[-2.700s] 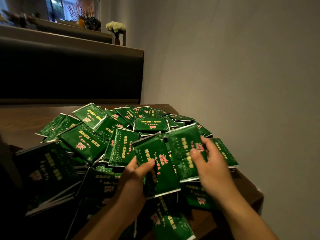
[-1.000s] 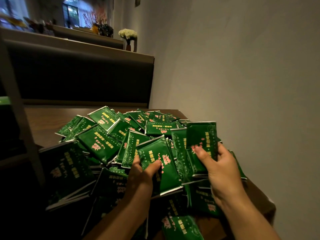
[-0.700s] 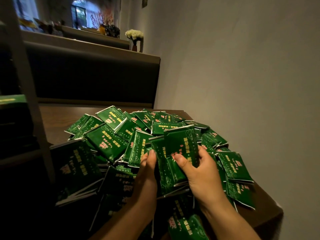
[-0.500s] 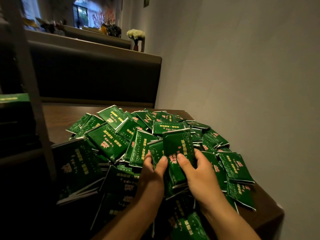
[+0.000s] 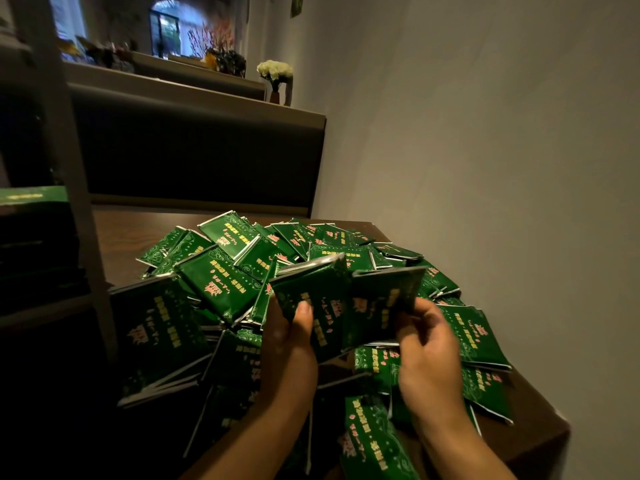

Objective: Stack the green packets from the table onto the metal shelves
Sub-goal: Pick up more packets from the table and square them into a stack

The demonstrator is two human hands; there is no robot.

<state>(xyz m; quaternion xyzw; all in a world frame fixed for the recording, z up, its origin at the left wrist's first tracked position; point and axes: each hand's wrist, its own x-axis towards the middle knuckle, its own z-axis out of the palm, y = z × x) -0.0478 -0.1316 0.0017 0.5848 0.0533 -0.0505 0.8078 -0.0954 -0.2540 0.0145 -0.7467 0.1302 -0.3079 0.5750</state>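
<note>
A heap of green packets point(image 5: 221, 285) with pink and yellow print covers the dark wooden table point(image 5: 138, 237). My left hand point(image 5: 287, 344) grips one green packet point(image 5: 315, 299) by its lower edge, thumb on its face, lifted above the heap. My right hand point(image 5: 426, 344) holds a second packet point(image 5: 384, 299) right beside it, and the two packets overlap. The metal shelf point(image 5: 72, 188) shows as a pale upright post at the left, with a stack of packets point(image 5: 31, 195) on it.
A plain wall runs close along the right of the table. A dark padded bench back point(image 5: 194, 150) rises behind the table, with white flowers point(image 5: 275, 71) on its ledge. The table's right corner point(image 5: 540, 434) lies near my right forearm.
Both hands have lifted their packets higher above the heap and spread slightly apart. The view has shifted left, so the shelf post and its stack show more.
</note>
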